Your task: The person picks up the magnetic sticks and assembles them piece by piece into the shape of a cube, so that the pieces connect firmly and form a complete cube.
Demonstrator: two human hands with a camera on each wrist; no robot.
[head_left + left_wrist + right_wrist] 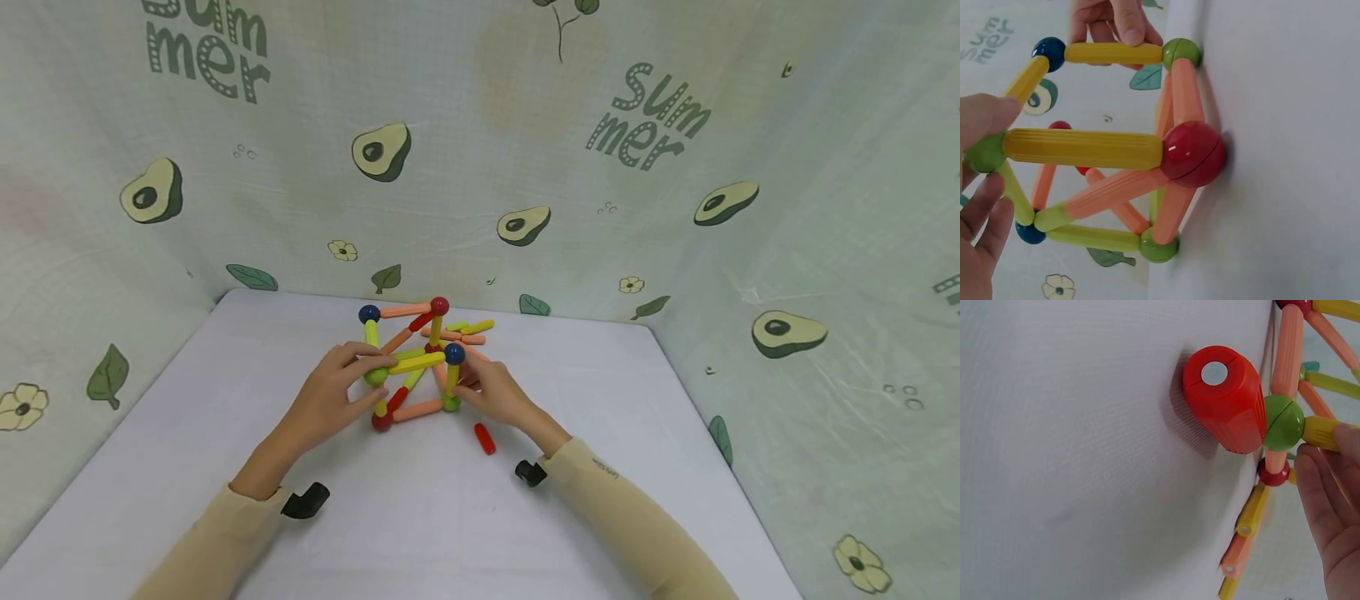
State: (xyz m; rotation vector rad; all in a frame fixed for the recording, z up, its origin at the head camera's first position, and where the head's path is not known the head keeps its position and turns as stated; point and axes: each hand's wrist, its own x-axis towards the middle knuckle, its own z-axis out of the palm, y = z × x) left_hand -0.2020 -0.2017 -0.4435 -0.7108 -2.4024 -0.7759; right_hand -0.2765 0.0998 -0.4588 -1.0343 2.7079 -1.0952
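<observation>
A box-like frame of coloured magnetic sticks and balls stands on the table, with some diagonal sticks across its sides. My left hand [326,400] pinches the green ball [985,153] at its upper near-left corner. From that ball a yellow stick [416,362] runs across to a blue ball [454,353]. Below the blue ball, my right hand [495,387] grips the upright yellow stick [1321,432] between thumb and fingers. That stick rises from a lower green ball [1285,422]. A red ball [1194,154] forms the lower near-left corner.
A loose red stick [484,438] lies on the white table [600,500] close to my right wrist. Several loose yellow and orange sticks [472,339] lie behind the frame at its right. Patterned cloth [450,192] hangs at the back and sides.
</observation>
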